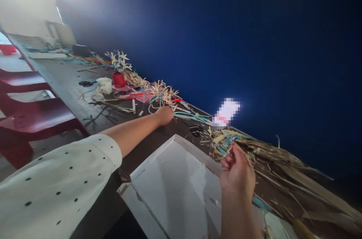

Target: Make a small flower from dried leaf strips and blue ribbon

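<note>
My left hand (165, 115) is stretched far out over the table, closed beside a bunch of dried-leaf flowers (162, 92). Light-blue stems (194, 117) run rightward from that hand. Its fingertips are mostly hidden, so what they grip cannot be made out. My right hand (238, 167) is nearer to me, with thumb and fingers pinched on a thin pale strip (227, 152). Behind its fingertips lies a heap of dry straw scraps (217, 139) with blue pieces. Below and between both hands is an open white cardboard box (175, 182).
Black scissors (196, 130) lie between the hands, and another pair (87, 83) lies further left. A white cup (104, 85) and a red thread spool (119, 79) stand near more flowers. Long dried leaves (283, 160) spread right. A blue partition (198, 43) backs the table; red chairs (36, 112) stand left.
</note>
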A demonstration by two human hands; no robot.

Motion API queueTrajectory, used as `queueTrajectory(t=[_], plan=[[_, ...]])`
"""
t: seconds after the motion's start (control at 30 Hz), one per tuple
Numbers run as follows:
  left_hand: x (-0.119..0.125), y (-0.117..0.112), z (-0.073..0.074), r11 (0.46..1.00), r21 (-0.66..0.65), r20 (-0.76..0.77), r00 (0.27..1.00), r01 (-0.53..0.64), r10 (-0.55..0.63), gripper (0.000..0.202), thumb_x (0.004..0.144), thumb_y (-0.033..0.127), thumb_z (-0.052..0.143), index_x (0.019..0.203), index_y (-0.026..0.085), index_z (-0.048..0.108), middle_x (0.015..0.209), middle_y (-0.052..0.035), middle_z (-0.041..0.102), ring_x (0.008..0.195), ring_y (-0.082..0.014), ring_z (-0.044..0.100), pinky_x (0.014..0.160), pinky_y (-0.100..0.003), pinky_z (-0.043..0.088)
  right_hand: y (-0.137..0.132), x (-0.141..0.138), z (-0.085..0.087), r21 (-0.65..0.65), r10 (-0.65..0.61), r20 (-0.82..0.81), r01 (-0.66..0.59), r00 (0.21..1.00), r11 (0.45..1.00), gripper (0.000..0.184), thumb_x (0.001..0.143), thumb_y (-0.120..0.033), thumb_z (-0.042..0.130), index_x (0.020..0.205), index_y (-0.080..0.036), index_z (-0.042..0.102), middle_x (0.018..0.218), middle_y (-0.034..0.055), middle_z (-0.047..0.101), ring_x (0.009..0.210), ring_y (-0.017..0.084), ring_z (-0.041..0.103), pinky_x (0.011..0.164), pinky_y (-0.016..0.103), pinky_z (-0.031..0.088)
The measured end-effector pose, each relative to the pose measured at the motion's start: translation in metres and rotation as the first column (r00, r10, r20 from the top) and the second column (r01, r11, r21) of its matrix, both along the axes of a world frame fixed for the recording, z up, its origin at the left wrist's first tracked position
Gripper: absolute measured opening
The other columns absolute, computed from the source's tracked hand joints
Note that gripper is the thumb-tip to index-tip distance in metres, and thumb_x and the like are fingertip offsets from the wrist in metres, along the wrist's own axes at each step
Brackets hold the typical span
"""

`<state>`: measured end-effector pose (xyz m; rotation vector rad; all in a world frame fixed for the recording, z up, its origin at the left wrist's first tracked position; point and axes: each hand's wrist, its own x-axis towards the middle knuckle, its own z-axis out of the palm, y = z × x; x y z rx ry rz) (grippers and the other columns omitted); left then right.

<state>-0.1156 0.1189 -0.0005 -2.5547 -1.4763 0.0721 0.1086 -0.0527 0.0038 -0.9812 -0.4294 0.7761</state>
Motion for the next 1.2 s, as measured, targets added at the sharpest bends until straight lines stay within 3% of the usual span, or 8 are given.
queueTrajectory(t=[0.4,0.7,0.97,1.2], plan=[[-0.001,0.003,0.004,0.995,-0.088,0.028,0.999,-0.039,0.041,0.025,0.075,0.012,0.050,0.093,0.011,0.068,0.100,-0.0183,0.066,0.100,-0.0264,0.060,0.085,-0.034,0.046,-0.001,0.001,0.000,0.016,0.024,0.023,-0.024,0.999,1.000,0.022,0.062,-0.026,0.070,0.080,-0.015,0.064,0.069,-0.0037,0.049,0.048,0.003,0.032,0.037,0.015,0.022],[-0.036,0.003,0.020,0.954,-0.128,0.084,0.955,-0.272,0.283,0.025,0.077,0.020,0.050,0.094,0.017,0.068,0.102,-0.0114,0.067,0.094,-0.0220,0.062,0.080,-0.029,0.048,-0.002,-0.001,0.004,0.009,0.032,-0.024,-0.032,0.999,0.999,0.021,0.062,-0.024,0.071,0.078,-0.013,0.065,0.070,-0.0026,0.050,0.049,0.002,0.033,0.037,0.015,0.023],[-0.050,-0.006,0.010,0.949,-0.099,0.071,0.949,-0.299,0.307,0.026,0.075,0.013,0.051,0.095,0.010,0.068,0.103,-0.0178,0.065,0.101,-0.0262,0.059,0.085,-0.034,0.046,-0.001,0.001,0.000,0.003,0.036,-0.002,-0.036,0.999,0.999,0.023,0.061,-0.025,0.072,0.079,-0.014,0.063,0.070,-0.0029,0.049,0.049,0.003,0.033,0.036,0.015,0.023],[-0.054,0.006,0.021,0.941,-0.040,0.135,0.931,-0.336,0.338,0.030,0.077,0.013,0.047,0.100,0.011,0.067,0.103,-0.0168,0.065,0.102,-0.0268,0.059,0.084,-0.035,0.046,0.000,0.000,0.001,-0.005,0.026,0.029,-0.026,0.999,1.000,0.022,0.061,-0.026,0.072,0.077,-0.014,0.063,0.066,-0.0039,0.048,0.047,0.003,0.033,0.036,0.016,0.021]])
